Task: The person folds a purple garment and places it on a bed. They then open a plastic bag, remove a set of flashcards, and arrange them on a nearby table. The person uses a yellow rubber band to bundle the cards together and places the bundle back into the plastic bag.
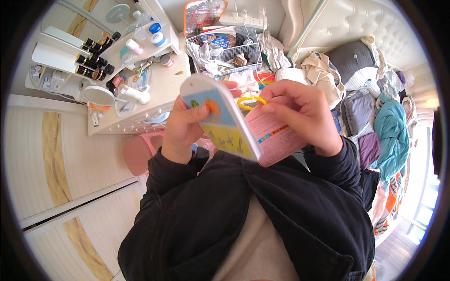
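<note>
My left hand [183, 121] grips a thick stack of picture cards [228, 131], thumb on the front and fingers behind. The top card has rounded corners, a blue half with an orange picture, a yellow half with printed characters, and a small hole near its top end. Thumb and forefinger of my right hand [299, 109] pinch a yellow ring [251, 103] beside the stack's upper edge. A pink printed card [277, 140] slants out below my right hand, next to the stack; its upper part is hidden. I cannot tell whether the ring passes through any card.
Ahead stands a wire basket [225, 54] with books and cloth, below a white power strip [242, 19]. To the left are a white dressing table [165, 82] with bottles and a round mirror [99, 95], and a pink chair [139, 154]. Clothes [392, 133] are heaped on the right.
</note>
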The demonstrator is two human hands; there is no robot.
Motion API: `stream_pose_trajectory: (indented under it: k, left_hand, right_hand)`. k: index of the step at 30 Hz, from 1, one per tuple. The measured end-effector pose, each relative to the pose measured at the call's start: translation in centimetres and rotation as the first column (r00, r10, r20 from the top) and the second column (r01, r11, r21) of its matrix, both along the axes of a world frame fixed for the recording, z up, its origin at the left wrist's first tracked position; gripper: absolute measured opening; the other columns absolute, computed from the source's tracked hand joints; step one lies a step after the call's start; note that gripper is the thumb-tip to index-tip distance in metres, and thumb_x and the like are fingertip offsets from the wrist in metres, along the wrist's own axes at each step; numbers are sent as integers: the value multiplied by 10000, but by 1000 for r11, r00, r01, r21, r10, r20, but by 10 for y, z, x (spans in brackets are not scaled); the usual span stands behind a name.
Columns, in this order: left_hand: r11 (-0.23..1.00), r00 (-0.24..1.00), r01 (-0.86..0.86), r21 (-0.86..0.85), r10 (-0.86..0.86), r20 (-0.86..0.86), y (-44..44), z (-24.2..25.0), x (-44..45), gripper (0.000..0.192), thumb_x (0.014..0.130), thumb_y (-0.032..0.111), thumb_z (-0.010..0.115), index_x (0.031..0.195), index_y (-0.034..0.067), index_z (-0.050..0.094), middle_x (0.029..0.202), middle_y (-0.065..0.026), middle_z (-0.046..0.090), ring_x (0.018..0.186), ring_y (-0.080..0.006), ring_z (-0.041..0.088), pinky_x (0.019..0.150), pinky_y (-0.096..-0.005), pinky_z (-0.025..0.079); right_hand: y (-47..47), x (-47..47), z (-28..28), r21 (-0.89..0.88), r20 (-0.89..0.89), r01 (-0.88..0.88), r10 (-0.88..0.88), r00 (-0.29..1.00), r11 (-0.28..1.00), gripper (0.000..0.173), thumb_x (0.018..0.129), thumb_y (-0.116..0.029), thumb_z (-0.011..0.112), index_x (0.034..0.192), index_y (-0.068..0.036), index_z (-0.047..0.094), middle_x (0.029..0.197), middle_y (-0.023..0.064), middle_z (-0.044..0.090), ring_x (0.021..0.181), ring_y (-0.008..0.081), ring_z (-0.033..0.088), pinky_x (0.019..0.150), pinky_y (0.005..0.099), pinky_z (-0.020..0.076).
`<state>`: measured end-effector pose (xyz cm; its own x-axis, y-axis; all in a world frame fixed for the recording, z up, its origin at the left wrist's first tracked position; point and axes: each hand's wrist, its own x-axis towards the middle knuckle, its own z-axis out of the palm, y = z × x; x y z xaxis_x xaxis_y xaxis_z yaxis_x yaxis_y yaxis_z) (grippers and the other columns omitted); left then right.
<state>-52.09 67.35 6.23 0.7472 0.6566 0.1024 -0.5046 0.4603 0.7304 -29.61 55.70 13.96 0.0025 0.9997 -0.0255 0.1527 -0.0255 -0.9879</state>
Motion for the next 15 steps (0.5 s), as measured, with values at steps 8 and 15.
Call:
stream_pose_trajectory:
  k: [8, 15]
  left_hand:
    - [984, 963, -111, -140, 72, -258, 1, 27, -15, 350, 856, 29, 661, 1196, -34, 605, 1066, -136, 697, 939, -215, 695, 853, -340, 553]
    - [992, 892, 120, -33, -122, -435, -15, 54, -2, 360, 789, 55, 743, 1130, -26, 659, 999, -104, 721, 870, -165, 693, 785, -282, 535]
  right_hand:
    - [8, 18, 10, 226, 338, -66, -15, 941, 972, 128, 891, 13, 611, 1016, 32, 626, 955, 65, 678, 881, 132, 639, 823, 254, 498]
    - [18, 15, 8, 332, 660, -220, -60, 748, 917, 113, 852, 14, 636, 964, 15, 649, 895, 113, 675, 812, 236, 669, 720, 298, 515]
